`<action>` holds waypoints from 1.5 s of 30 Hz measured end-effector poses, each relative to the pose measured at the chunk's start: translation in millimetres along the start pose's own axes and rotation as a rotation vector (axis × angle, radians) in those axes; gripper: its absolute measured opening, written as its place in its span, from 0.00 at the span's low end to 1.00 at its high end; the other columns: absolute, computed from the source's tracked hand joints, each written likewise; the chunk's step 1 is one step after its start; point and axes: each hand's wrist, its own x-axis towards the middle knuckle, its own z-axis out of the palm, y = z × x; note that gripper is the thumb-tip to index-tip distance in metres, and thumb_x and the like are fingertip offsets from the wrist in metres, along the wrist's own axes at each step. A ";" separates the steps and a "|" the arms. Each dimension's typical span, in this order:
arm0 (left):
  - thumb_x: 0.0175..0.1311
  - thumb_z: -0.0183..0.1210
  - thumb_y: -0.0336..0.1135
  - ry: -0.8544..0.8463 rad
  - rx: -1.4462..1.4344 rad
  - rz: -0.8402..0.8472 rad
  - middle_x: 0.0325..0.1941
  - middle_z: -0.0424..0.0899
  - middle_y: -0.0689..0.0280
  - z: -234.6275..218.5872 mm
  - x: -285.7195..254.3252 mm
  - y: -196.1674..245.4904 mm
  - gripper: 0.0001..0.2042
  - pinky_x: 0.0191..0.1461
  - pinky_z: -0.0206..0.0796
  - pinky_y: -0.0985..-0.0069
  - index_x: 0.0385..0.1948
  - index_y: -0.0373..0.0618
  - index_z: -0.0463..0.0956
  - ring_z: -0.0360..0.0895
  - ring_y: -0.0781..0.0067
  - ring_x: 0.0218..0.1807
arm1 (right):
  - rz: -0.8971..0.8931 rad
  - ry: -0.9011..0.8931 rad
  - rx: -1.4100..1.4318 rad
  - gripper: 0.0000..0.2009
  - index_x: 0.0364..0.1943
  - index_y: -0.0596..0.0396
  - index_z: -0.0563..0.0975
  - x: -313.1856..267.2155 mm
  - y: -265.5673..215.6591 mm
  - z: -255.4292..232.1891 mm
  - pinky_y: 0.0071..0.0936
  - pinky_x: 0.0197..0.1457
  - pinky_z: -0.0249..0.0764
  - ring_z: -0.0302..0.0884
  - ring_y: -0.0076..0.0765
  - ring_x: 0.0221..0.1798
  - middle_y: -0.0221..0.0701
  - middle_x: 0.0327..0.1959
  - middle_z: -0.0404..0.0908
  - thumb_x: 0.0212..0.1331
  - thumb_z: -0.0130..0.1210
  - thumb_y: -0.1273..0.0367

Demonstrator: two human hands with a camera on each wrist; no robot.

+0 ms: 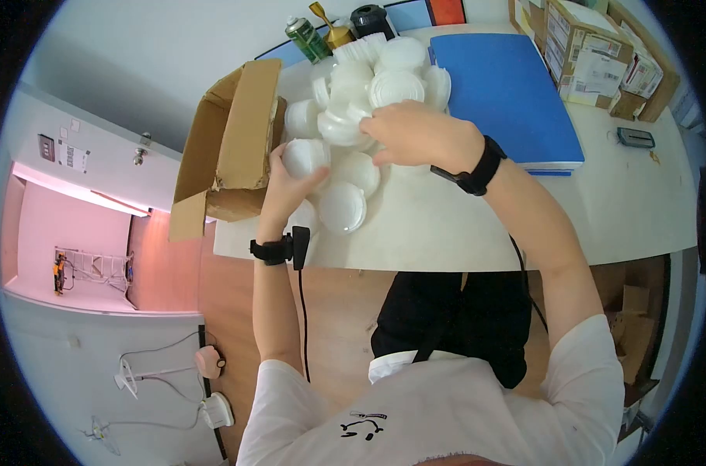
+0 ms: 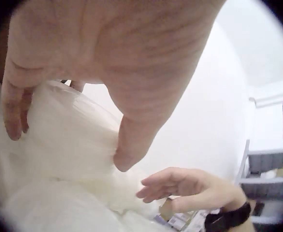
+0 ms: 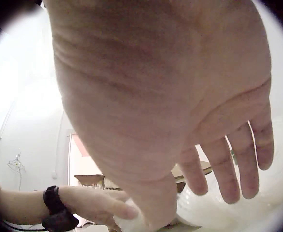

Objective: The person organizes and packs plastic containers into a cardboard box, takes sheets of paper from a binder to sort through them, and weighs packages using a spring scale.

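My left hand grips a wrapped stack of round white pieces beside the box; in the left wrist view the thumb and fingers of this hand span the stack. Above the near part of a pile of similar white stacks is my right hand. Its fingers look extended and slightly spread in the right wrist view, where the hand has nothing visible in its grasp. Whether its fingertips touch the pile is unclear.
An open cardboard box stands left of the pile. A large blue folder lies to the right, with cartons beyond it. A green can and a gold object stand behind. Cables hang from both wrists.
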 end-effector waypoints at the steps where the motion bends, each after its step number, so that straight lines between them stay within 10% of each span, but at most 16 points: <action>1: 0.56 0.74 0.41 -0.039 -0.133 -0.075 0.67 0.70 0.51 -0.4 -5.1 2.0 0.45 0.68 0.68 0.66 0.71 0.35 0.53 0.71 0.62 0.68 | -0.012 0.035 -0.002 0.26 0.54 0.60 0.76 3.6 -2.8 2.7 0.45 0.56 0.76 0.81 0.56 0.52 0.46 0.48 0.82 0.54 0.69 0.60; 11: 0.59 0.74 0.44 -0.308 -0.843 0.079 0.70 0.67 0.56 -1.9 -28.3 19.4 0.48 0.76 0.54 0.63 0.72 0.36 0.48 0.63 0.63 0.73 | -0.280 0.461 0.555 0.47 0.67 0.65 0.61 22.8 -39.6 36.5 0.48 0.65 0.72 0.73 0.64 0.61 0.56 0.61 0.71 0.46 0.74 0.56; 20: 0.63 0.69 0.33 -0.103 -0.499 0.129 0.76 0.60 0.52 -14.2 -65.2 -2.0 0.43 0.79 0.50 0.62 0.75 0.34 0.48 0.58 0.58 0.77 | -0.205 0.352 0.374 0.47 0.70 0.49 0.65 29.7 -33.2 48.7 0.47 0.65 0.71 0.70 0.60 0.64 0.50 0.65 0.68 0.41 0.77 0.58; 22: 0.63 0.66 0.32 0.079 0.036 0.361 0.75 0.57 0.45 -7.6 -59.8 -30.0 0.45 0.78 0.51 0.58 0.76 0.35 0.44 0.59 0.48 0.76 | -0.264 0.355 0.259 0.46 0.70 0.49 0.66 38.3 -47.6 51.1 0.47 0.67 0.70 0.69 0.60 0.64 0.50 0.66 0.67 0.42 0.77 0.58; 26: 0.63 0.63 0.30 0.067 0.275 0.310 0.77 0.52 0.39 -1.6 -50.4 -64.0 0.43 0.79 0.49 0.55 0.76 0.34 0.43 0.52 0.39 0.79 | -0.303 0.422 -0.140 0.43 0.70 0.47 0.69 72.9 -59.1 70.1 0.48 0.71 0.65 0.66 0.59 0.67 0.49 0.69 0.66 0.45 0.75 0.59; 34: 0.59 0.69 0.32 -0.038 0.198 0.171 0.78 0.44 0.33 7.8 -90.8 -40.1 0.50 0.81 0.43 0.52 0.76 0.34 0.39 0.40 0.34 0.81 | -0.163 0.407 -0.136 0.42 0.70 0.47 0.69 40.7 -33.0 40.9 0.60 0.77 0.52 0.55 0.67 0.75 0.55 0.74 0.58 0.47 0.74 0.58; 39: 0.55 0.71 0.33 0.039 0.215 0.180 0.77 0.46 0.33 20.3 -56.7 -60.3 0.50 0.81 0.39 0.50 0.76 0.38 0.43 0.40 0.32 0.80 | 0.293 0.457 -0.356 0.46 0.72 0.47 0.64 17.8 28.2 7.0 0.60 0.74 0.58 0.60 0.65 0.73 0.55 0.71 0.61 0.46 0.74 0.59; 45: 0.54 0.70 0.31 -0.042 0.357 0.189 0.77 0.52 0.39 -3.3 -39.4 -44.7 0.47 0.81 0.43 0.53 0.75 0.39 0.49 0.47 0.38 0.79 | 0.262 0.407 -0.205 0.50 0.73 0.51 0.62 12.8 44.1 3.1 0.54 0.68 0.67 0.64 0.62 0.69 0.51 0.65 0.66 0.40 0.76 0.60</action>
